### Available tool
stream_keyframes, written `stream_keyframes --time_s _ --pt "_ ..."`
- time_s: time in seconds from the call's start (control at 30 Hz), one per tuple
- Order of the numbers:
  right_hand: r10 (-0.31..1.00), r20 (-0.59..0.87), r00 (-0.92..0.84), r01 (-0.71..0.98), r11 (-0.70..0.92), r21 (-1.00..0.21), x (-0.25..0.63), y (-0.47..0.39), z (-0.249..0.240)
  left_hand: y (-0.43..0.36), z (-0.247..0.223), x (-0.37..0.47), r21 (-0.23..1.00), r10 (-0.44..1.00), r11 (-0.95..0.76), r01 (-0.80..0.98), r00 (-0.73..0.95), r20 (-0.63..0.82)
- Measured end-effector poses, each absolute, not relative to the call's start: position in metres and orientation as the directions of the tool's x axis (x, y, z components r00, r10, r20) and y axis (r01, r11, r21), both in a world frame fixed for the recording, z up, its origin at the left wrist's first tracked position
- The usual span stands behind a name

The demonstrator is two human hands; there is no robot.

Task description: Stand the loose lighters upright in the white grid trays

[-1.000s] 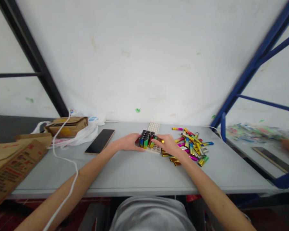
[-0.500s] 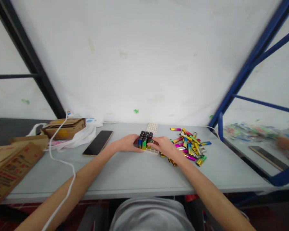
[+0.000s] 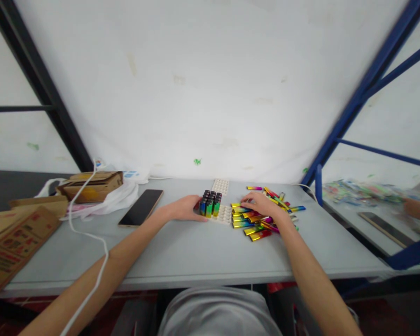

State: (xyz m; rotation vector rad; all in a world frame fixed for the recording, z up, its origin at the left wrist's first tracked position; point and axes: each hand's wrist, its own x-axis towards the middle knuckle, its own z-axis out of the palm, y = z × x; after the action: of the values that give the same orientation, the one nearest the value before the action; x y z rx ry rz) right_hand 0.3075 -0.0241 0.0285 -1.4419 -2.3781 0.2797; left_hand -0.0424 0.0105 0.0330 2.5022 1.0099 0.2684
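Observation:
Several slim, shiny lighters (image 3: 209,208) with black tops and blue-green-gold bodies stand upright in a tight block on a white dimpled tray (image 3: 225,215). My left hand (image 3: 187,208) curves around the left side of that block, thumb in front and fingers behind. Right of the tray lies a loose pile of metallic lighters (image 3: 261,234) in gold, red, magenta and blue. Over the pile's left part is my right hand (image 3: 261,204), its fingers curled down onto a gold lighter (image 3: 235,205). The palm hides part of the pile.
Behind the block lies a second white dimpled tray (image 3: 220,186). A dark phone (image 3: 142,207) is at left, near cardboard boxes (image 3: 91,186) and a white cable (image 3: 91,235). Blue frame bars (image 3: 364,93) rise at right; beyond them a co-worker's hand (image 3: 418,208) shows.
My right hand has moved right, from the standing block to the loose pile, uncovering the tray's dimples. My left hand stays by the block. Lighters at the pile's left side now show more.

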Motion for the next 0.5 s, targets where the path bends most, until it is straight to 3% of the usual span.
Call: stream_keyframes --time_s 0.27,0.4,0.5 --pt "0.937 0.147 -0.317 0.855 0.349 -0.383 0.307 -0.022 0.021 0.012 0.031 -0.043 0.455 0.704 -0.642 0.617 0.709 0.032" --pt "0.934 0.279 -0.224 0.855 0.325 -0.404 0.303 -0.021 0.019 0.012 0.032 -0.043 0.442 0.694 -0.657 0.611 0.719 0.038" --pt "0.902 0.407 -0.144 0.797 0.35 -0.492 0.297 -0.02 0.022 0.012 0.031 -0.043 0.433 0.693 -0.66 0.614 0.72 0.034"
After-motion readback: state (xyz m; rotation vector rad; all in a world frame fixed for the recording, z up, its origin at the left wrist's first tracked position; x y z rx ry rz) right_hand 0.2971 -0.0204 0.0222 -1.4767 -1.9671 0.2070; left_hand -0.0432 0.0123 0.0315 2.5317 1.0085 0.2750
